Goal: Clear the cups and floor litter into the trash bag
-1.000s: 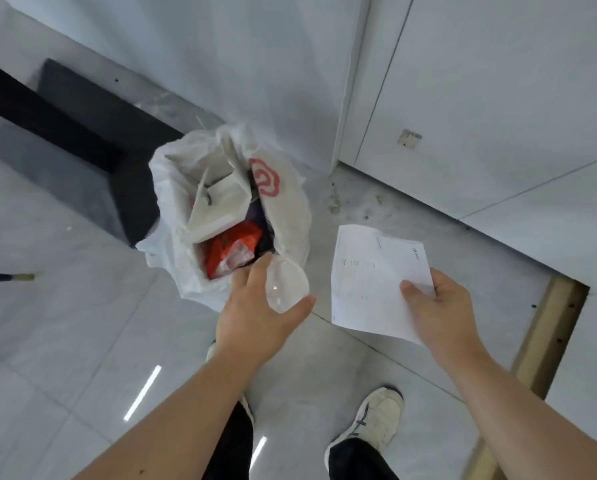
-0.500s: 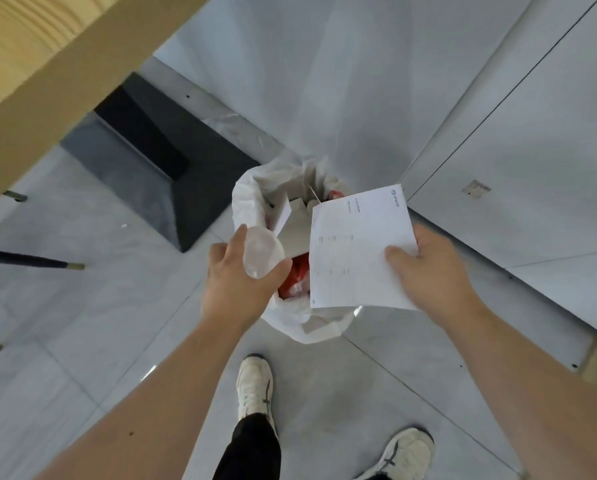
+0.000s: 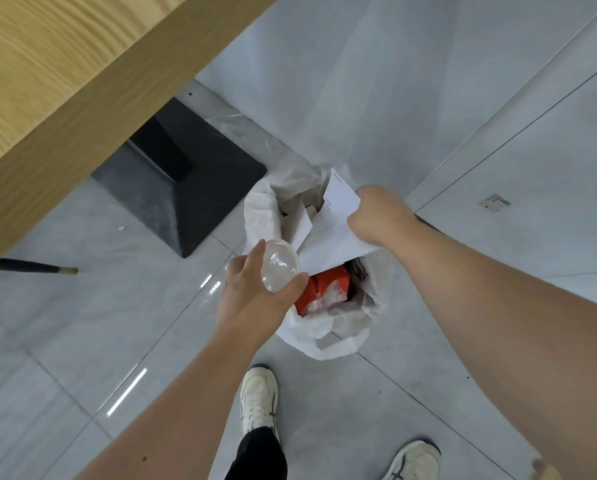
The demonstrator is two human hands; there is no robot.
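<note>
Head view: we note our left hand (image 3: pixel 255 292) gripping a clear, rounded plastic cup (image 3: pixel 279 268) at the crinkled white trash bag (image 3: pixel 328 337) rim; right hand (image 3: pixel 376 216) pinches a flat paper sheet (image 3: pixel 331 237) above its mouth.

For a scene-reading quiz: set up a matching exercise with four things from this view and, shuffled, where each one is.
Things:
1. clear plastic cup
2. white paper sheet
3. red packet
4. black table base

Places:
A. lying inside the trash bag
B. standing on the floor beside the bag
C. gripped in the left hand
D. pinched in the right hand, over the bag's mouth

Pairs: 1-C, 2-D, 3-A, 4-B
</note>
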